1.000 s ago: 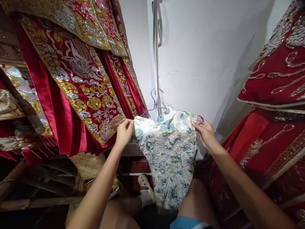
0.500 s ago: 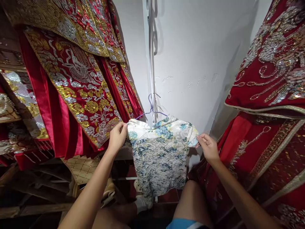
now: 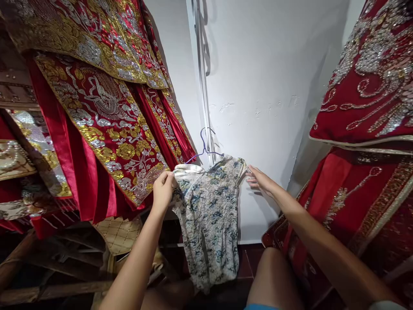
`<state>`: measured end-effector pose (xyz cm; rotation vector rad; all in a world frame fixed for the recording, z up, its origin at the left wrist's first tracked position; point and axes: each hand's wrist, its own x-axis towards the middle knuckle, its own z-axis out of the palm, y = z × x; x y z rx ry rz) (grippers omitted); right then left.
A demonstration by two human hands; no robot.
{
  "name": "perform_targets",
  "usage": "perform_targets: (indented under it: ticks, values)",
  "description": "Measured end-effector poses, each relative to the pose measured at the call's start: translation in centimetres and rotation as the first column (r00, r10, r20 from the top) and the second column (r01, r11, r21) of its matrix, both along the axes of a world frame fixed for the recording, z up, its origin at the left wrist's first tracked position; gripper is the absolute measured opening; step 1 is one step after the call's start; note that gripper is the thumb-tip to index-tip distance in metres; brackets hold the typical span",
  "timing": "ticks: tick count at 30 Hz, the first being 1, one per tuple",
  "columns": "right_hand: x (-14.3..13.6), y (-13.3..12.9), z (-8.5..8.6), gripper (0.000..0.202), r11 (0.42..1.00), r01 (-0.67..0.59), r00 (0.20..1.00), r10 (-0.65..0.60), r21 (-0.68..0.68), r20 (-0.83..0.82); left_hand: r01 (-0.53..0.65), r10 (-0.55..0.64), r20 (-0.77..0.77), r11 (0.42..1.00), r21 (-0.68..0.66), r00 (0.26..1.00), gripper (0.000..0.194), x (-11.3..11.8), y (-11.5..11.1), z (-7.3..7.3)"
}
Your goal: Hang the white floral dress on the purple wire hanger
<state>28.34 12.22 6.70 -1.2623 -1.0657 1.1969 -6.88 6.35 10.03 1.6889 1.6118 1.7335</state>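
Observation:
A short-sleeved floral dress [image 3: 216, 211] in white, blue and yellow hangs in front of me on a thin purple wire hanger [image 3: 204, 148]. My left hand [image 3: 163, 189] pinches the cloth at its left shoulder and sleeve. At the opposite sleeve, my right hand [image 3: 262, 180] has its fingers stretched and spread, the fingertips touching or just beside the sleeve's edge. The neckline lies slanted, and the lower part drops towards the floor with a dark gap like a slit.
Red gowns with gold and silver embroidery [image 3: 106, 112] hang at the left. Another beaded red gown [image 3: 364, 103] stands close on the right. Behind the hanger, a metal rail [image 3: 200, 69] runs up the white wall [image 3: 264, 77]. Wooden poles [image 3: 54, 290] lie low at the left.
The dress's right sleeve has drawn inward and the cloth hangs narrower and longer. My right hand has moved left and its fingers have spread. The left hand keeps its pinch.

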Motion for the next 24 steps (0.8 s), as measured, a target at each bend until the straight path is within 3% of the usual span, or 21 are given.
perform_targets:
  ticks: [2,5,8,11,15,18,20,24]
  values:
    - [-0.4,0.4,0.5,0.05,0.997,-0.056,0.998,0.058,0.047,-0.039,0.056,-0.051,0.13,0.998,-0.035,0.99,0.028,-0.1,0.3,0.0]
    - [-0.5,0.8,1.1,0.045,0.985,0.037,0.998,-0.029,0.168,-0.051,0.104,-0.078,0.222,0.989,-0.106,0.972,0.024,0.0,0.4,0.5]
    - [-1.0,1.7,1.3,0.049,0.991,0.108,0.992,-0.103,0.084,-0.067,0.117,-0.079,0.258,0.984,-0.135,0.963,0.024,0.1,0.2,0.8]
    - [-1.5,2.9,1.6,0.043,0.999,0.041,0.994,-0.039,0.017,-0.106,0.111,-0.076,0.259,0.986,-0.124,0.963,0.024,0.2,0.0,0.9]
    - [-1.3,3.5,3.0,0.034,0.998,-0.011,0.967,0.026,0.057,-0.253,0.105,-0.08,0.241,0.99,-0.09,0.967,0.027,-0.3,0.1,0.7]
    - [-0.9,2.1,4.4,0.025,0.981,0.062,0.931,0.01,0.184,-0.365,0.11,-0.093,0.196,0.991,-0.079,0.976,0.029,-0.7,0.3,0.5]
    - [-1.2,0.2,5.4,0.023,0.955,0.085,0.914,0.039,0.284,-0.403,0.073,-0.068,0.078,0.995,-0.069,0.995,0.03,-0.7,0.4,0.3]
    - [-2.3,-4.3,6.7,0.029,0.894,-0.068,0.916,0.233,0.444,-0.328,-0.022,0.016,-0.127,0.999,-0.047,0.992,0.031,-0.4,0.0,-0.9]
